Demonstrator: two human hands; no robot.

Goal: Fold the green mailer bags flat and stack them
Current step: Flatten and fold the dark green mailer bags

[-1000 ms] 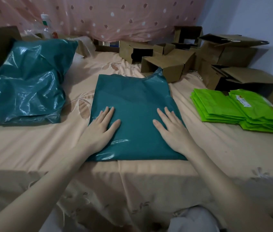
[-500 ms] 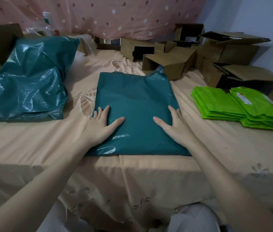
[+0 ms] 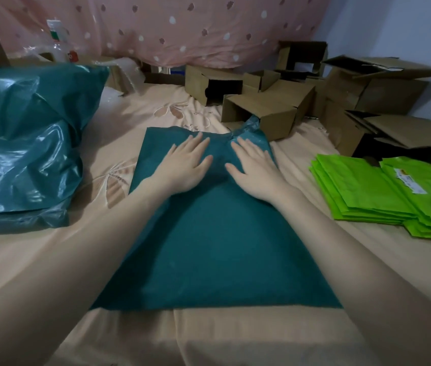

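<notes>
Across the middle of the bed, toward its near edge, a dark green mailer bag (image 3: 209, 233) lies flat on the peach sheet (image 3: 367, 260). Both hands, left hand (image 3: 185, 165) and right hand (image 3: 255, 167), press its far end with fingers straight, holding nothing. Thin, slick and limp, it likely folds best from the far corners. Lime-green mailers (image 3: 372, 191) stack rightward; a stuffed teal bag (image 3: 27, 154) sits left.

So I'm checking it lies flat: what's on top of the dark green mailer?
Both hands press its far half: left hand, right hand. The mailer beneath their palms is hidden.
</notes>
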